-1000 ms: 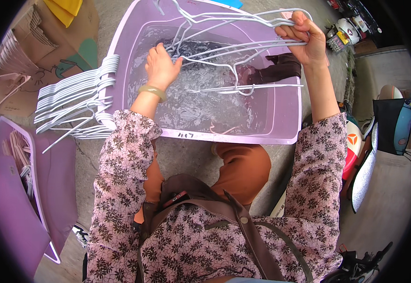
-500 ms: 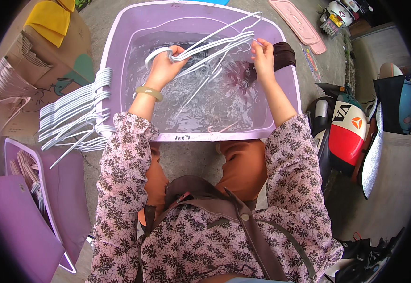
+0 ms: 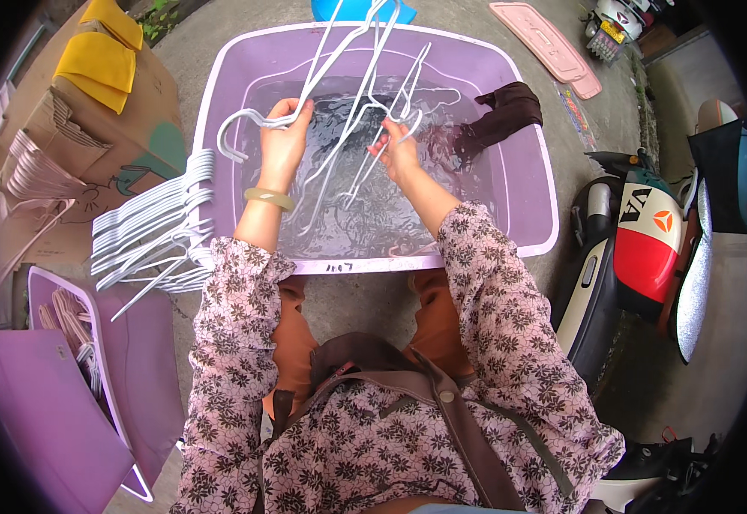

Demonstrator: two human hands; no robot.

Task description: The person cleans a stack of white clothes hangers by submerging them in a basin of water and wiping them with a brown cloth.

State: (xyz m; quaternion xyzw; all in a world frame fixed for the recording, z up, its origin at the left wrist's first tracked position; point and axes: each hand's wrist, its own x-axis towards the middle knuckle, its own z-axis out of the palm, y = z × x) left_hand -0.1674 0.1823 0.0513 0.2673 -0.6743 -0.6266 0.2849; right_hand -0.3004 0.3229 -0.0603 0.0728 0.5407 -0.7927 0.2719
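Note:
Over a purple tub [image 3: 528,188] of water, my left hand [image 3: 282,141] is closed around the necks of some white hangers [image 3: 332,62], their hooks curving out to its left. My right hand [image 3: 399,152] pinches another white hanger [image 3: 408,86] near its hook, and the frames of the two lots cross between my hands. A further pale hanger [image 3: 442,94] shows in the water behind the right hand. Dark brown cloth [image 3: 510,116] hangs over the tub's right wall, its lower part in the water. Several white hangers [image 3: 146,231] hook over the left rim.
A cardboard box [image 3: 155,111] with yellow cloth [image 3: 95,70] stands at the far left, pink hangers [image 3: 43,171] on its side. Below it, a purple bin [image 3: 138,377] holds more hangers. To the right are a scooter [image 3: 643,248] and a pink lid [image 3: 549,50] on the ground.
My right hand has moved left and nearer from beside the brown cloth and now grips a hanger. The hangers in my left hand have swung more upright; the left hand has shifted slightly nearer.

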